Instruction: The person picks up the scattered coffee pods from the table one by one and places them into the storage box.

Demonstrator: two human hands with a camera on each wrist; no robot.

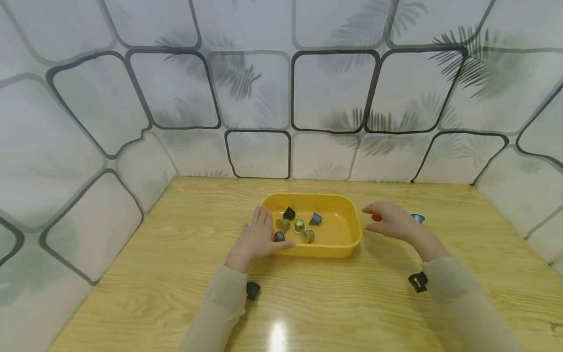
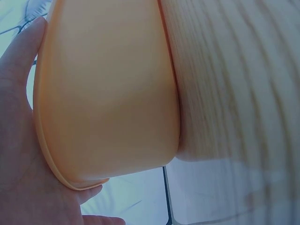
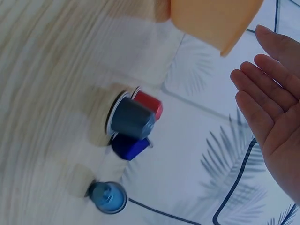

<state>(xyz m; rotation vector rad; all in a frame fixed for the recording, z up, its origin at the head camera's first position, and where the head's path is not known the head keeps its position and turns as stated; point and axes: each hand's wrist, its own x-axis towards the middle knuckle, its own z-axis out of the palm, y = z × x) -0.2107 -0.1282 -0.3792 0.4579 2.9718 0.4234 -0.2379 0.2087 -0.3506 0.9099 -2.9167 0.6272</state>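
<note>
A yellow plastic tray (image 1: pixel 338 252) holds several coffee capsules, bunched toward its left half: dark ones (image 1: pixel 289 212), green ones (image 1: pixel 299 225) and a blue one (image 1: pixel 315 218). My left hand (image 1: pixel 259 237) rests on the tray's left end with straight fingers, its thumb along the front rim; the left wrist view shows the palm against the rim. Just right of the tray, above the table, hovers my right hand (image 1: pixel 391 222), fingers relaxed and holding nothing. Below it are a red capsule (image 3: pixel 149 104), a dark grey capsule (image 3: pixel 131 118), a dark blue capsule (image 3: pixel 127 147) and a light blue capsule (image 3: pixel 108 197).
The wooden table (image 1: pixel 145 274) stretches out on both sides of the tray. Behind and beside it hangs a pale curtain (image 1: pixel 259 93) with dark outlines and leaf prints. A small black device (image 1: pixel 418 282) sits at the right sleeve, another (image 1: pixel 252 290) at the left sleeve.
</note>
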